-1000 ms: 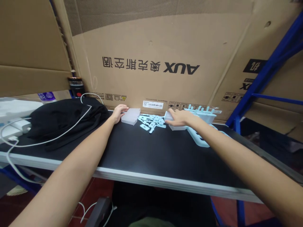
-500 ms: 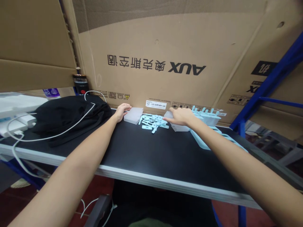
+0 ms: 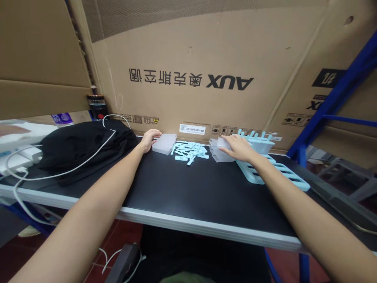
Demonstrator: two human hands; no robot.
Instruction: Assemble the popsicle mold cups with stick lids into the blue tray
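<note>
My left hand (image 3: 149,138) rests against the left end of a flat translucent plastic box (image 3: 165,143) at the back of the black table (image 3: 188,188); its fingers curl on the box's edge. My right hand (image 3: 239,147) lies on top of a stack of clear plastic trays (image 3: 217,152), fingers closed over a small clear piece. Between the hands lies a heap of several light-blue plastic sticks (image 3: 189,150). A light-blue slotted mould tray (image 3: 273,173) lies just right of my right hand, under my forearm.
A big AUX cardboard box (image 3: 206,70) stands right behind the parts. A black cloth (image 3: 79,151) with a white cable (image 3: 59,169) over it covers the table's left. White items (image 3: 17,137) sit at far left. A blue rack frame (image 3: 330,106) rises at right.
My right hand moved right, from the near corner of the clear trays onto their top. The left hand stayed on the flat box. The view shifted slightly.
</note>
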